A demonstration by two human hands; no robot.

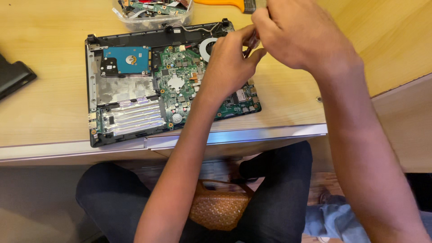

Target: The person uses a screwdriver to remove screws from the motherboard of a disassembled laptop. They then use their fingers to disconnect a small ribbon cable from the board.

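Observation:
An opened laptop base [93,85] lies on the wooden desk, its green circuit board [180,85], blue hard drive [127,60] and round fan [208,46] exposed. My left hand [231,63] hovers over the board's right side, fingers pinched around a thin tool [253,42] with a reddish shaft. Just to the right and above, my right hand [299,36] closes on the same tool's upper end. The tool's tip is hidden by my fingers.
A clear plastic tub [153,19] of circuit parts stands behind the laptop. An orange-handled tool [225,3] lies at the top edge. A black object [13,76] sits at the far left. The desk's metal-trimmed front edge [252,135] runs above my lap.

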